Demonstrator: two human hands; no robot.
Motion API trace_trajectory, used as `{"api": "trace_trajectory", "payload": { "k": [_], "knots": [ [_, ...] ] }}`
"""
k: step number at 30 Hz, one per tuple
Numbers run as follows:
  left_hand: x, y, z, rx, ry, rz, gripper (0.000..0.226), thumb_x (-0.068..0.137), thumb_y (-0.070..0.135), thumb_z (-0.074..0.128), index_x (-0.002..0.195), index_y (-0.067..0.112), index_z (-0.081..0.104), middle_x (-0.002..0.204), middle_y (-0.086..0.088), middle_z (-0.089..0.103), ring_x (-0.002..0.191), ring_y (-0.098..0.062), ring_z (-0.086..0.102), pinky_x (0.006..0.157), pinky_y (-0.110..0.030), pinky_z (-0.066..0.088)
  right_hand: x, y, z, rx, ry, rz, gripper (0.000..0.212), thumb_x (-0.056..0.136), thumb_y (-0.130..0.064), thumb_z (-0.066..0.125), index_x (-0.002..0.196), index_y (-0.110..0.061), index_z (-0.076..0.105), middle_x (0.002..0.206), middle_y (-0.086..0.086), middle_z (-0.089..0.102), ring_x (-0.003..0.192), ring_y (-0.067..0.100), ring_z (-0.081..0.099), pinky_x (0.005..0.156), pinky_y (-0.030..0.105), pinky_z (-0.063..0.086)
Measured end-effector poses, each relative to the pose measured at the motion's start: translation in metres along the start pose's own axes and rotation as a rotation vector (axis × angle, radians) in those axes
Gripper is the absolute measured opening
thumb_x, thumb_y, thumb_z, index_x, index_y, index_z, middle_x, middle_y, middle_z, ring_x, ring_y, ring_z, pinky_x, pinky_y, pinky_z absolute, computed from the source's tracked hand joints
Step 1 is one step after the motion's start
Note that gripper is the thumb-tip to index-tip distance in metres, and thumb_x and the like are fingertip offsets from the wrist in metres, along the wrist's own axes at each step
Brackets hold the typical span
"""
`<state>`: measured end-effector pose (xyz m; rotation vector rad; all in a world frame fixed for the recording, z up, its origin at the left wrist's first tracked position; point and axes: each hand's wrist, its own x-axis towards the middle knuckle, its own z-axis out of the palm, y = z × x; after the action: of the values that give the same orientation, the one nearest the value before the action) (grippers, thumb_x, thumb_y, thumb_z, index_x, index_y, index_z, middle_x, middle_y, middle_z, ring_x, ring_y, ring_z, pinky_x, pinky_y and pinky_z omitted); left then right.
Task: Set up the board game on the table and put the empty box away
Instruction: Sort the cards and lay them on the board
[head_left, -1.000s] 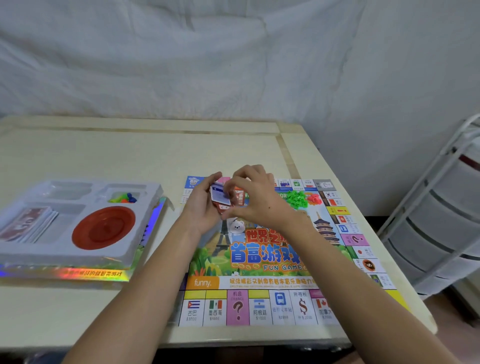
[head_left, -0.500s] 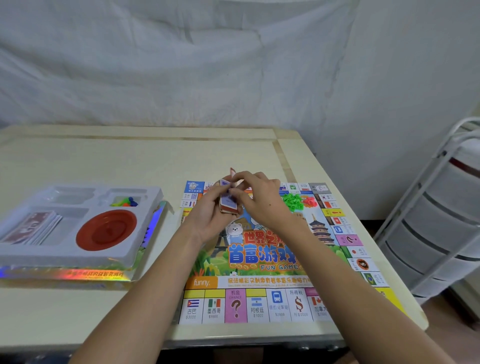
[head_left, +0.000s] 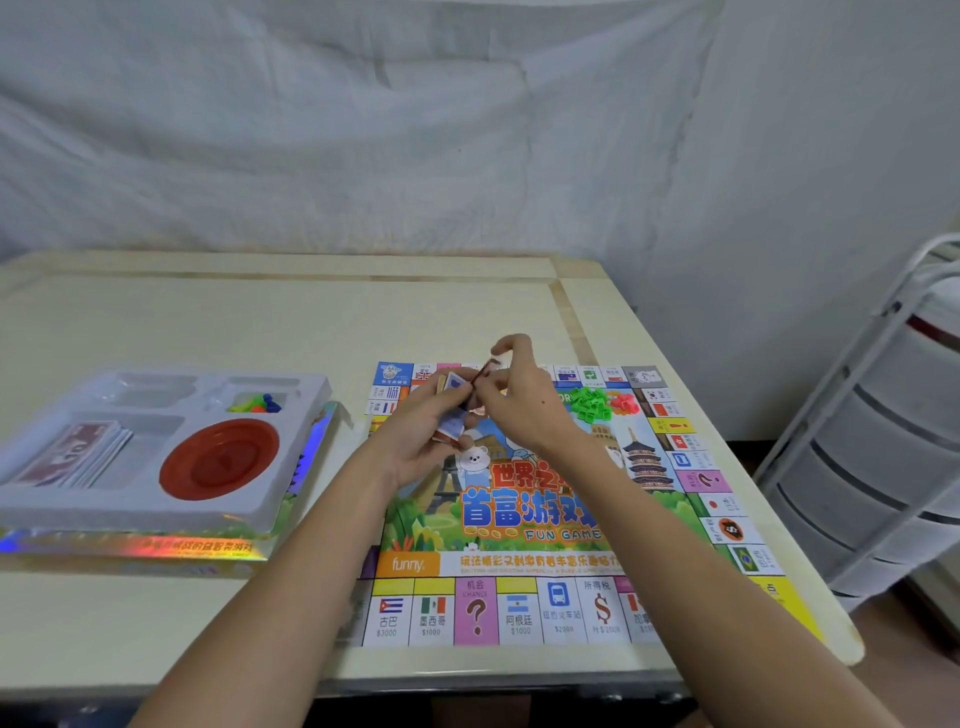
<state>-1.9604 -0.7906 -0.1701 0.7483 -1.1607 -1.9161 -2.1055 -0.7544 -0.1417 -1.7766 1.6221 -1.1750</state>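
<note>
A colourful game board (head_left: 540, 525) lies flat on the right half of the table. My left hand (head_left: 423, 441) holds a small stack of cards (head_left: 453, 410) above the board's far part. My right hand (head_left: 524, 400) pinches the top of that stack with thumb and fingers. Green pieces (head_left: 589, 402) and red pieces (head_left: 623, 402) lie in small heaps on the board's far right. The open game box (head_left: 156, 545) sits at the left, its white insert tray (head_left: 171, 514) holding a red dish (head_left: 218, 460), paper money (head_left: 72, 454) and small coloured pawns (head_left: 257, 402).
The cream table (head_left: 260, 322) ends close to the board's right side and near edge. A white wheeled drawer cart (head_left: 883, 441) stands on the floor at the right. A white cloth (head_left: 415, 130) hangs behind the table.
Both hands stayed over the board's far part with the card stack. My right hand's fingers rose and now pinch at the stack's top, and the stack has tilted more on edge.
</note>
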Motion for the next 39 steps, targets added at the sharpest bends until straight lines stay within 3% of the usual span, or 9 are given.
{"api": "trace_trajectory", "payload": {
  "k": [2, 6, 11, 16, 19, 28, 31, 36, 39],
  "knots": [
    [0.001, 0.003, -0.001, 0.022, -0.003, -0.007, 0.02, 0.099, 0.012, 0.055, 0.117, 0.017, 0.06, 0.09, -0.009, 0.058, 0.074, -0.02, 0.05, 0.049, -0.026, 0.038, 0.004, 0.002, 0.0, -0.059, -0.002, 0.007, 0.025, 0.095, -0.015, 0.054, 0.12, -0.013, 0.05, 0.08, 0.004, 0.074, 0.079, 0.019, 0.066, 0.071, 0.03, 0.051],
    [0.0, 0.013, -0.001, 0.068, 0.042, 0.051, 0.018, 0.097, 0.006, 0.054, 0.11, 0.017, 0.06, 0.083, -0.005, 0.061, 0.064, -0.015, 0.056, 0.047, -0.024, 0.036, 0.012, 0.009, -0.003, -0.252, 0.129, -0.018, 0.026, 0.091, -0.036, 0.061, 0.08, -0.016, 0.074, 0.068, 0.005, 0.066, 0.07, 0.021, 0.059, 0.065, 0.04, 0.047],
    [0.007, 0.017, -0.008, 0.414, 0.189, 0.161, 0.013, 0.093, 0.014, 0.065, 0.101, 0.024, 0.067, 0.077, -0.001, 0.056, 0.064, -0.016, 0.049, 0.053, -0.026, 0.038, 0.019, 0.009, -0.016, 0.134, 0.033, 0.082, 0.027, 0.093, -0.03, 0.064, 0.07, -0.018, 0.072, 0.063, -0.005, 0.067, 0.059, 0.013, 0.06, 0.058, 0.031, 0.046],
    [0.012, 0.016, -0.007, 0.539, 0.212, 0.23, 0.008, 0.091, 0.009, 0.065, 0.098, 0.012, 0.067, 0.068, -0.009, 0.056, 0.059, -0.02, 0.052, 0.05, -0.027, 0.042, 0.021, 0.015, -0.01, 0.081, 0.107, 0.1, 0.028, 0.085, -0.03, 0.073, 0.071, -0.007, 0.068, 0.057, 0.007, 0.061, 0.052, 0.017, 0.053, 0.054, 0.034, 0.047],
    [0.016, 0.012, -0.011, 0.499, 0.269, 0.252, 0.007, 0.089, 0.005, 0.066, 0.094, 0.01, 0.067, 0.066, -0.009, 0.057, 0.056, -0.02, 0.052, 0.047, -0.026, 0.043, 0.026, 0.018, -0.008, 0.105, 0.064, 0.135, 0.011, 0.085, -0.019, 0.073, 0.093, -0.011, 0.072, 0.073, 0.005, 0.073, 0.066, 0.017, 0.071, 0.067, 0.038, 0.061],
    [0.031, 0.022, -0.043, 0.085, 0.587, 0.316, 0.018, 0.091, 0.002, 0.057, 0.097, 0.018, 0.062, 0.088, -0.013, 0.068, 0.06, -0.017, 0.06, 0.056, -0.029, 0.05, 0.067, 0.037, -0.004, 0.005, 0.133, 0.338, 0.026, 0.082, -0.012, 0.076, 0.103, -0.009, 0.063, 0.082, 0.011, 0.074, 0.075, 0.023, 0.072, 0.062, 0.033, 0.056],
    [0.034, 0.023, -0.053, -0.006, 0.587, 0.34, 0.017, 0.093, 0.003, 0.055, 0.1, 0.017, 0.061, 0.089, -0.011, 0.068, 0.064, -0.019, 0.059, 0.056, -0.028, 0.049, 0.076, 0.041, 0.008, -0.106, 0.071, 0.341, 0.026, 0.08, -0.01, 0.076, 0.103, -0.009, 0.063, 0.087, 0.013, 0.074, 0.082, 0.023, 0.071, 0.071, 0.033, 0.057],
    [0.036, 0.028, -0.053, -0.044, 0.551, 0.345, 0.017, 0.094, 0.003, 0.054, 0.098, 0.017, 0.061, 0.088, -0.009, 0.066, 0.062, -0.017, 0.056, 0.054, -0.027, 0.045, 0.083, 0.048, 0.03, -0.282, -0.016, 0.327, 0.023, 0.082, -0.01, 0.071, 0.104, -0.011, 0.064, 0.097, 0.008, 0.066, 0.078, 0.017, 0.062, 0.05, 0.017, 0.047],
    [0.038, 0.029, -0.05, -0.078, 0.542, 0.321, 0.017, 0.093, 0.001, 0.055, 0.096, 0.018, 0.06, 0.081, -0.008, 0.063, 0.06, -0.016, 0.053, 0.052, -0.026, 0.043, 0.084, 0.053, 0.039, -0.442, -0.053, 0.307, 0.024, 0.081, -0.012, 0.07, 0.103, -0.01, 0.063, 0.107, 0.01, 0.064, 0.092, 0.022, 0.061, 0.069, 0.026, 0.053]
  ]
}}
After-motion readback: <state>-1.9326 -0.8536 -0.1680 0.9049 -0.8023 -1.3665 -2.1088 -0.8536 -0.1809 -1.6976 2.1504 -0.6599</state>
